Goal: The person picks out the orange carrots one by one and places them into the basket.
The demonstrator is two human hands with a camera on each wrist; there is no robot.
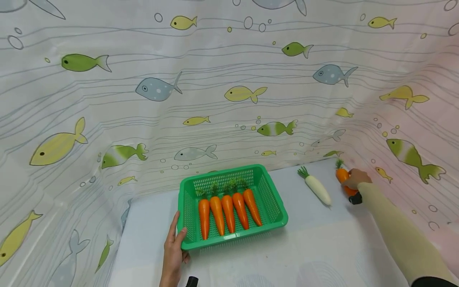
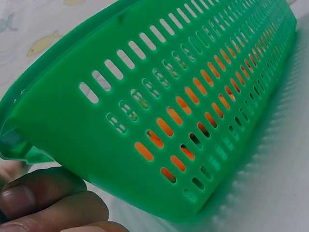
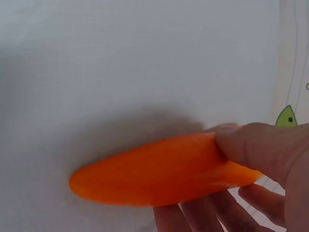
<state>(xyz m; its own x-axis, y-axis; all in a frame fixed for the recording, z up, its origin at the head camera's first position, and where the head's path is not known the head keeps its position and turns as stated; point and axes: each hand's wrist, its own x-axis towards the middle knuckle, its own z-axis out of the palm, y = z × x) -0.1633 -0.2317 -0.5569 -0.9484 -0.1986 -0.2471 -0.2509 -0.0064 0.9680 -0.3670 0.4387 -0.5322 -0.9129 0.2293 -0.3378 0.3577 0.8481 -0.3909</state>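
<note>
A green plastic basket (image 1: 229, 241) with slotted walls holds several orange carrots (image 1: 228, 211) laid side by side, leafy tops toward the back wall. My left hand (image 1: 173, 249) grips the basket's near left corner, thumb over the rim; its curled fingers (image 2: 58, 203) show below that corner in the left wrist view. At the far right of the table my right hand (image 1: 356, 178) holds another carrot (image 3: 145, 174) between thumb and fingers, its green top pointing to the back. A white radish (image 1: 317, 189) with green leaves lies between the basket and the right hand.
A white table (image 1: 315, 239) carries everything. Behind it and at both sides hangs a pale curtain (image 1: 215, 135) printed with fish and wavy lines. The right side of the curtain comes close to the right forearm (image 1: 398, 231).
</note>
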